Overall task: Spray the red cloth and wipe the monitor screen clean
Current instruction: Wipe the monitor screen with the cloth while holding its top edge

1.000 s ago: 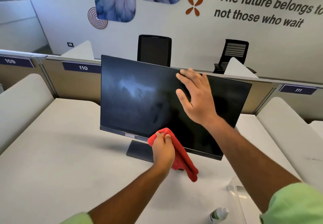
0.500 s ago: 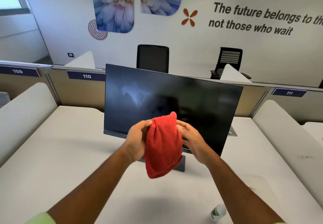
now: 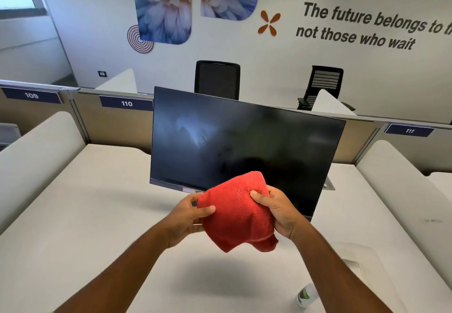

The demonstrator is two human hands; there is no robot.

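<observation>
Red cloth (image 3: 238, 211) regripped at centre frame, before the monitor screen (image 3: 244, 146).
Left hand (image 3: 188, 217) and right hand (image 3: 278, 211) each pinch the cloth closed; fold a flat pad before wiping.

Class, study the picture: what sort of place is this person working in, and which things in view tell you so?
Most likely an open-plan office. A monitor stands on a white desk, partitions carry numbered workstation labels, and office chairs sit before a wall with a motivational slogan.

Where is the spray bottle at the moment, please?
In the head view, the spray bottle sits on the desk at lower right, beside the right forearm.
</observation>
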